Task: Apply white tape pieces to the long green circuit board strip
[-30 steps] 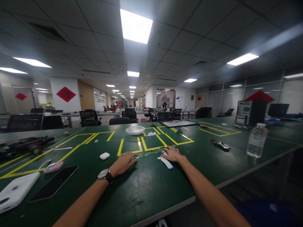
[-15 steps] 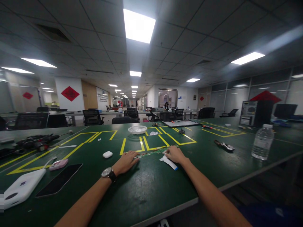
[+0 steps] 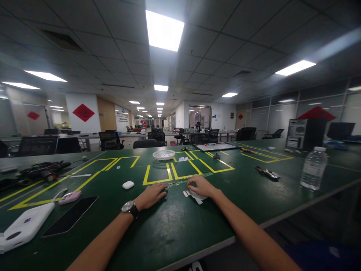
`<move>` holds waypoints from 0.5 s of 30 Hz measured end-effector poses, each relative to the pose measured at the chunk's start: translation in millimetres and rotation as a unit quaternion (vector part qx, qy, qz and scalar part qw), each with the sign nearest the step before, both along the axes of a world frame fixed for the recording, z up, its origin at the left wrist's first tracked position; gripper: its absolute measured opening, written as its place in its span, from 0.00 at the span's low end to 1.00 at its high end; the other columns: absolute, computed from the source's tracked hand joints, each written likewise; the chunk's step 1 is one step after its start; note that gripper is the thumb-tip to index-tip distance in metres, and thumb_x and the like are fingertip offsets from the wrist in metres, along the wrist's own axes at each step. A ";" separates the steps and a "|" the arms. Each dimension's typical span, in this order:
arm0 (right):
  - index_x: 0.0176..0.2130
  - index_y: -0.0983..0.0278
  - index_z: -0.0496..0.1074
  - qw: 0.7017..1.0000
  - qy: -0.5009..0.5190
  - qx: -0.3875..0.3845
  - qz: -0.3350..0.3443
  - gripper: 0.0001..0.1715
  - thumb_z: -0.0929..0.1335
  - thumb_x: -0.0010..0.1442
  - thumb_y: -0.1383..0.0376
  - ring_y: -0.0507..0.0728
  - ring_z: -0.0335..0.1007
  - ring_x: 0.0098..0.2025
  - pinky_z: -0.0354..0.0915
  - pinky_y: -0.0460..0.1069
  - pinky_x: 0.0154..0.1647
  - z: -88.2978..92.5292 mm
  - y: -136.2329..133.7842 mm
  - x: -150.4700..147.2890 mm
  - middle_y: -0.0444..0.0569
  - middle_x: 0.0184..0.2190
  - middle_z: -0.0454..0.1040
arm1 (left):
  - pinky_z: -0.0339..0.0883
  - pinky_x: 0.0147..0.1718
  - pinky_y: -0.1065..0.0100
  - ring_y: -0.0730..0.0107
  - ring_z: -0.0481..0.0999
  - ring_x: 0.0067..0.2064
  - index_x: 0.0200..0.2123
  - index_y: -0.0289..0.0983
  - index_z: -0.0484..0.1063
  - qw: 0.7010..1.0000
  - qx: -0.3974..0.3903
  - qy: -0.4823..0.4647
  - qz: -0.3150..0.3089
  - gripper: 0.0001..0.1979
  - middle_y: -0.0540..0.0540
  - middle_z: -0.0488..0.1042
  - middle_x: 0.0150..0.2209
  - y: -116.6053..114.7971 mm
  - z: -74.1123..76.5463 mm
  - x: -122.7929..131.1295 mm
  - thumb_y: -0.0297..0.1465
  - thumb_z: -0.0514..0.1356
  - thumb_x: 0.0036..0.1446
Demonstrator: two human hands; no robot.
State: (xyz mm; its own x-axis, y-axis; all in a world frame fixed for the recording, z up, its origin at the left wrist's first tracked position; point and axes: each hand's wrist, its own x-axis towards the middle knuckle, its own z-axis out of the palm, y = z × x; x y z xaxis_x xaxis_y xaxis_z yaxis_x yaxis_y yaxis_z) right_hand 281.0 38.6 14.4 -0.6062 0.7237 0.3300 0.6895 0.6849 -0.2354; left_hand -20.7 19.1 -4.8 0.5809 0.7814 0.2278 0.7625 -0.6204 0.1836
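Observation:
A narrow green circuit board strip (image 3: 177,183) lies slantwise on the green table in front of me. At its left end are the fingertips of my left hand (image 3: 152,195), which lies palm down with fingers stretched and the thumb apart. Whether those fingertips press on the strip I cannot tell. My right hand (image 3: 202,185) is bent over the strip's middle, its fingers curled and closed on a crumpled white wipe (image 3: 194,196). Part of the wipe hangs out below the palm. The right hand hides some of the strip, whose far end shows beyond the knuckles.
Left of my hands lie a white earbud case (image 3: 128,184), a black phone (image 3: 72,215) and a white power bank (image 3: 29,226). Farther back stands a white basket (image 3: 163,155). To the right are a folding tool (image 3: 267,173) and a water bottle (image 3: 313,169).
My right hand has moved left and slightly nearer along the strip, bringing the white wipe along and uncovering the strip's right end. My left hand has barely moved.

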 end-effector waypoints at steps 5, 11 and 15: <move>0.58 0.60 0.68 0.983 -0.029 -0.008 -0.183 0.35 0.54 0.66 0.44 0.65 0.62 0.59 0.54 0.60 0.58 -6.0 10.9 -3.4 0.58 0.56 0.69 | 0.57 0.58 0.56 0.57 0.64 0.60 0.59 0.39 0.64 1.000 0.023 -0.001 0.005 0.21 0.41 0.66 0.60 -0.5 4.5 1.6 0.41 0.48 0.69; 0.60 0.57 0.67 0.988 -0.081 -0.064 -0.115 0.36 0.53 0.66 0.42 0.67 0.58 0.62 0.49 0.65 0.61 -10.8 21.8 -15.9 0.56 0.60 0.66 | 0.59 0.56 0.55 0.57 0.64 0.59 0.58 0.41 0.65 0.998 0.057 -0.017 0.012 0.20 0.42 0.67 0.59 -2.0 14.1 5.4 0.41 0.47 0.69; 0.57 0.59 0.70 0.996 -0.037 -0.073 0.033 0.31 0.59 0.65 0.46 0.63 0.61 0.61 0.54 0.57 0.62 -4.5 10.0 -25.0 0.54 0.59 0.68 | 0.58 0.57 0.56 0.57 0.65 0.59 0.57 0.40 0.66 0.997 0.070 -0.027 0.015 0.19 0.42 0.68 0.58 -2.0 15.9 8.6 0.39 0.48 0.69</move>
